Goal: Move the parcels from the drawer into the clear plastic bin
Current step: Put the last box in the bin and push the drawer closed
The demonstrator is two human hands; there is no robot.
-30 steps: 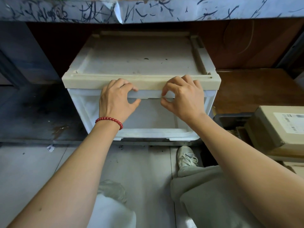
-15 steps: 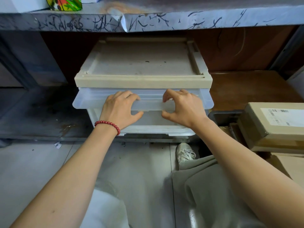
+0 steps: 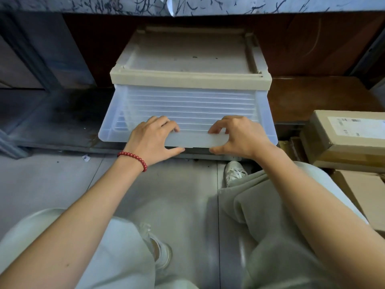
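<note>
Gaping translucent drawer point(image 3: 187, 105), ribbed floor

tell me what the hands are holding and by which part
Both hold the drawer by its front handle: left hand at the handle's left end, right hand at its right end, fingers curled over the top.

The drawer point(image 3: 187, 109) stands open from above; its beige cabinet top point(image 3: 190, 80) roofs the rear, cardboard boxes point(image 3: 343, 138) crowd its right.

The white label point(image 3: 358, 127) on the cardboard box point(image 3: 333, 147) carries print too small to read.
</note>
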